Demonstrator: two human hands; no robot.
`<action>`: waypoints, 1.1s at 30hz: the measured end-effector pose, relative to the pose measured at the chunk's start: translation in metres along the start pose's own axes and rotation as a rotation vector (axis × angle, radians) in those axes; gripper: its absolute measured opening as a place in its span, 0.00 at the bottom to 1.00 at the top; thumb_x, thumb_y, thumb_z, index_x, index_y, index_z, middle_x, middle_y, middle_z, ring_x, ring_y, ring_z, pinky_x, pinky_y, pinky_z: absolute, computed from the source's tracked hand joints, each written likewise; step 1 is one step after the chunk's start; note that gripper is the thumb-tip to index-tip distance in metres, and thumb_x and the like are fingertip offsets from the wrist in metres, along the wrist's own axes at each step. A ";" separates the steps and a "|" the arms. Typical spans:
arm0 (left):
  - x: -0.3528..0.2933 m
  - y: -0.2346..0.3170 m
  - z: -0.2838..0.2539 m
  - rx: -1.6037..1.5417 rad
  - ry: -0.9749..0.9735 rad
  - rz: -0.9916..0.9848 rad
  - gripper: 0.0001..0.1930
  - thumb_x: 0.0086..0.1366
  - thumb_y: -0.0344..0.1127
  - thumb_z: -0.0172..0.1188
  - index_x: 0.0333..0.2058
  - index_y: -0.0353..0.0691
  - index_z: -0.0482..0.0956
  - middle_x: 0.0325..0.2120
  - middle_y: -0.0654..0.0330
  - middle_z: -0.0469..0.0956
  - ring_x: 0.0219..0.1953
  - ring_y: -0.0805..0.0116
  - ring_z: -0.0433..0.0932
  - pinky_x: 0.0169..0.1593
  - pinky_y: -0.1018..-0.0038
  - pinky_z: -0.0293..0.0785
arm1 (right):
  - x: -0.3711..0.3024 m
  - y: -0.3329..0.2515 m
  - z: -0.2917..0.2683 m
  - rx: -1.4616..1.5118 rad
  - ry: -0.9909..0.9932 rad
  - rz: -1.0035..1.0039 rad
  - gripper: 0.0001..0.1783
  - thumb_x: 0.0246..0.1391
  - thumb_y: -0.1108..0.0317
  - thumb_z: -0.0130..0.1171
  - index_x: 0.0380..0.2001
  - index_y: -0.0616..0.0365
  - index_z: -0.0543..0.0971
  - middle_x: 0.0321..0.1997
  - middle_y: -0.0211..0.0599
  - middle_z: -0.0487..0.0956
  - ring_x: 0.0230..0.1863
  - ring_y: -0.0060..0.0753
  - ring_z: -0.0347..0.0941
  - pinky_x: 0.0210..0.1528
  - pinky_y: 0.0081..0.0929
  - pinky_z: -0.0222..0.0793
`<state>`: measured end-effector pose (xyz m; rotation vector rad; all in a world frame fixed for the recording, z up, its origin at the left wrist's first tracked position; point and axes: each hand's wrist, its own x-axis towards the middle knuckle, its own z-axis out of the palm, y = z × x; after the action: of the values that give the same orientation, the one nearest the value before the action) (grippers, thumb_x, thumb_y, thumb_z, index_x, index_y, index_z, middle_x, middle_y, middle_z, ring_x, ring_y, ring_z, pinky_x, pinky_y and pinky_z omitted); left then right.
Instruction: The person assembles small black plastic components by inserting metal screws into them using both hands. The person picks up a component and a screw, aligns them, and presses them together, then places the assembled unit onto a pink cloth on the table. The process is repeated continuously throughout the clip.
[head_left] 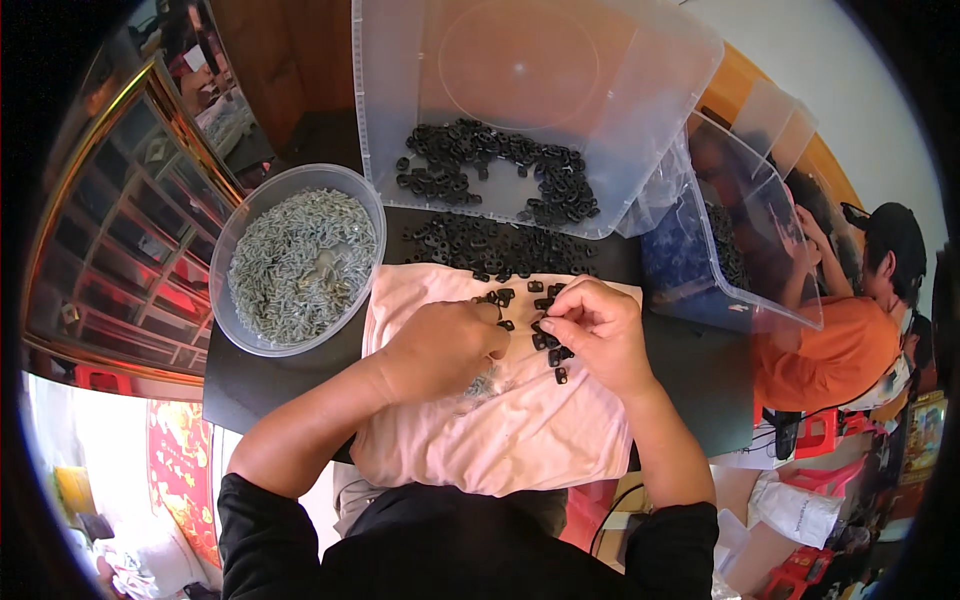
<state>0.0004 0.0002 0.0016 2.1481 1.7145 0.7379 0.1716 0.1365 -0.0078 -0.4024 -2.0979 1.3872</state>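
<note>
One dark table [265, 390] fills the middle of a cluttered room; clock hours here are read from the cloth's centre, with twelve pointing away from the worker. Toward nine to ten o'clock, beyond the table, stands a gold-framed glass cabinet [120, 260]. At three o'clock sits another person in an orange top [835, 345].

At twelve o'clock is a large translucent box [520, 70] holding heaps of small black pieces [480, 145], with a hollow in their midst. A clear bin [685, 275], bluish low down, is at two o'clock and contains dark pieces [728, 250]. A pale pink cloth [540, 440] covers the table edge before the worker. Toward ten o'clock, just beside it, a round clear tub [221, 275] is well filled with grey metal screws [290, 260].

Both hands are over the cloth's upper half. The left hand [440, 345] is curled with its fingertips hidden, so its contents cannot be told. The right hand [600, 335] brings thumb and forefinger close together over black pieces; whether it grips one is unclear.

Loose black pieces lie between the hands, some near the right fingertips, and more spread along the cloth's twelve o'clock edge. Below the left hand rests a small, blurred cluster of screws.
</note>
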 end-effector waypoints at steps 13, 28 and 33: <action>0.002 0.007 0.008 0.100 0.005 -0.036 0.05 0.50 0.31 0.57 0.23 0.37 0.71 0.26 0.54 0.71 0.29 0.53 0.74 0.33 0.62 0.69 | -0.004 -0.007 0.004 0.197 0.026 0.113 0.10 0.47 0.84 0.58 0.35 0.64 0.74 0.26 0.27 0.72 0.23 0.11 0.66 0.24 0.10 0.64; 0.009 0.022 0.005 -0.233 0.129 -0.208 0.04 0.56 0.27 0.54 0.29 0.34 0.69 0.25 0.52 0.75 0.29 0.57 0.76 0.34 0.67 0.72 | -0.007 -0.007 0.006 0.126 0.018 0.114 0.07 0.48 0.83 0.57 0.33 0.66 0.75 0.26 0.27 0.72 0.24 0.13 0.68 0.26 0.12 0.67; 0.008 0.007 0.006 -0.883 0.102 -0.375 0.02 0.61 0.26 0.54 0.32 0.35 0.70 0.22 0.60 0.76 0.24 0.74 0.74 0.27 0.78 0.70 | -0.010 -0.001 0.008 0.114 0.010 0.099 0.04 0.49 0.81 0.58 0.29 0.65 0.74 0.23 0.27 0.74 0.21 0.13 0.68 0.24 0.12 0.66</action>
<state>0.0110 0.0072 0.0019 1.1766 1.3779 1.2037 0.1744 0.1252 -0.0120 -0.4713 -2.0033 1.5498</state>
